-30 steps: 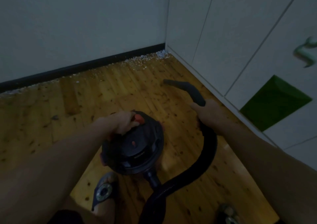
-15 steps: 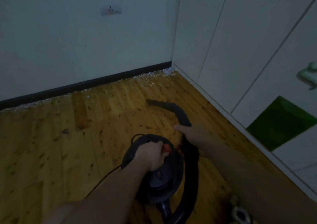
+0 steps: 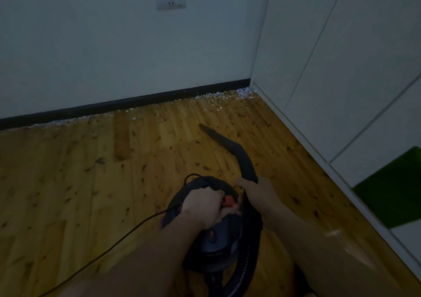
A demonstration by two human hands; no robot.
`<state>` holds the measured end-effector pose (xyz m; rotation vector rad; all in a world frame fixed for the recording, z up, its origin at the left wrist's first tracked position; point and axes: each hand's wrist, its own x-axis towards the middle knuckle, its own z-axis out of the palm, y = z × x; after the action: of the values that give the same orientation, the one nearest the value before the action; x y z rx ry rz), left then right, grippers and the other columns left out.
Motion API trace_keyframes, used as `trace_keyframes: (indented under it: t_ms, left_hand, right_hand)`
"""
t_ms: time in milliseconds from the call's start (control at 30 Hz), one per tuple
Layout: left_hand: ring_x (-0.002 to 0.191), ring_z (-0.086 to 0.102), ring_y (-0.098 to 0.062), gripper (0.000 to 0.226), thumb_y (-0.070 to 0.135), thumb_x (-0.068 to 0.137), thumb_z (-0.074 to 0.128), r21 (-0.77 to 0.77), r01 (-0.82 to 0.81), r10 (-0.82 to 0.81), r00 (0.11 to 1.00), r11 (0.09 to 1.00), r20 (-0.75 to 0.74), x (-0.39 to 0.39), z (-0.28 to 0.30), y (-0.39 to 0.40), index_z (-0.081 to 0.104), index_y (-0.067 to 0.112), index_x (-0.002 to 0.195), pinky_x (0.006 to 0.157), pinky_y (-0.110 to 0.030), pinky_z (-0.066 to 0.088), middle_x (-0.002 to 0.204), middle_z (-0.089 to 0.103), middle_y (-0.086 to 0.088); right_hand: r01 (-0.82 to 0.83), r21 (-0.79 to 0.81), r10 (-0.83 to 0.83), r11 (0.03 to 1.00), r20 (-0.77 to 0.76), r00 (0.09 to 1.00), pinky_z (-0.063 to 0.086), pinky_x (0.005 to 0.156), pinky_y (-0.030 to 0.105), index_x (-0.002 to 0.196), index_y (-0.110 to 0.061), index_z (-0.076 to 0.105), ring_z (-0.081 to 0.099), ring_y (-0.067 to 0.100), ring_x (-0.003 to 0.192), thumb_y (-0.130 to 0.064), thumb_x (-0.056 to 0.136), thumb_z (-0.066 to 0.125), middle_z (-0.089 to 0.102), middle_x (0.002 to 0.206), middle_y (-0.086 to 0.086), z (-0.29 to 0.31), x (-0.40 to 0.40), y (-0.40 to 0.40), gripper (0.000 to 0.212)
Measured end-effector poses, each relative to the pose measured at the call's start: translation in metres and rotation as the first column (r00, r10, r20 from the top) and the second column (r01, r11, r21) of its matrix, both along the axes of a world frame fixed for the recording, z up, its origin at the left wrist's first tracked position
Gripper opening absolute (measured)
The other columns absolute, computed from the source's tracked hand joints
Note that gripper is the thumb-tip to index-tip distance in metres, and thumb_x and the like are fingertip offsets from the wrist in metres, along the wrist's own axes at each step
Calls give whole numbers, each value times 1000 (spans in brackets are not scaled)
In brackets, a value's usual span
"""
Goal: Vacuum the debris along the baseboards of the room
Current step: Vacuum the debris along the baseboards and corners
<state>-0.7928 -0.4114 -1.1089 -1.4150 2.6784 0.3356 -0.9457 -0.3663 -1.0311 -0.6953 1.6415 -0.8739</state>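
Note:
A small dark canister vacuum [image 3: 218, 235] hangs low in front of me over the wooden floor. My left hand [image 3: 202, 205] is closed around its top handle, beside a red button [image 3: 228, 201]. My right hand [image 3: 259, 191] grips the black hose [image 3: 247, 169] where it bends. The narrow nozzle tip [image 3: 205, 128] points toward the back wall, just above the floor. White crumbs of debris [image 3: 218, 98] lie along the black baseboard [image 3: 136, 101], thickest in the corner [image 3: 245, 92].
White cabinet doors [image 3: 341, 80] run along the right side, one with a green panel [image 3: 394, 189]. A wall socket [image 3: 171, 2] sits high on the back wall. The black power cord [image 3: 109, 251] trails left across the floor.
The view has tilted up, showing more wall and the socket. The vacuum has sunk lower in the view, and the nozzle has swung left, away from the cabinets.

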Motion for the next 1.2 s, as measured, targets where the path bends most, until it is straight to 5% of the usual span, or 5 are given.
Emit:
trace_keyframes:
  t_ms: [133, 267, 667, 1033, 1200]
  left_hand:
    - [94, 68, -28, 61, 76, 93, 45, 62, -39, 37, 999, 997, 36, -1, 0, -7, 66, 20, 104, 77, -40, 55, 103, 72, -8]
    - [99, 68, -30, 59, 71, 94, 51, 47, -113, 110, 992, 992, 63, 10, 2, -15, 67, 17, 110, 73, -35, 46, 105, 71, -8]
    - [77, 61, -25, 40, 59, 95, 60, 92, -497, 498, 867, 863, 17, 92, -3, -4, 52, 21, 85, 63, -36, 45, 83, 62, -2]
    - [114, 61, -35, 137, 79, 44, 87, 309, -498, 454, 867, 810, 206, 83, 14, 4, 22, 18, 148, 88, -44, 54, 127, 59, -15]
    - [122, 57, -33, 136, 67, 46, 95, 332, -481, 440, 877, 812, 193, 76, 17, 9, 22, 18, 150, 95, -42, 51, 133, 57, -13]
  right_hand:
    - [-43, -23, 45, 999, 55, 997, 48, 46, 31, 70, -6, 56, 55, 24, 46, -7, 95, 65, 57, 57, 14, 1, 2, -8, 27]
    - [-158, -62, 142, 985, -211, 967, 46, 41, 26, 74, -5, 55, 54, 20, 39, -9, 94, 63, 54, 53, 11, -2, -9, -17, 22]
    - [-456, 56, 355, 888, -714, 604, 45, 48, 26, 76, -18, 53, 61, 20, 52, -21, 89, 72, 60, 65, 6, -2, -84, -34, 22]
    - [-352, -59, 312, 934, -349, 884, 50, 45, 31, 94, -4, 61, 56, 22, 46, -14, 94, 65, 59, 61, 12, -5, -70, -47, 12]
    - [-308, -23, 301, 951, -157, 941, 48, 49, 31, 88, -6, 64, 54, 21, 47, -47, 97, 65, 56, 57, 7, -5, -40, -44, 42]
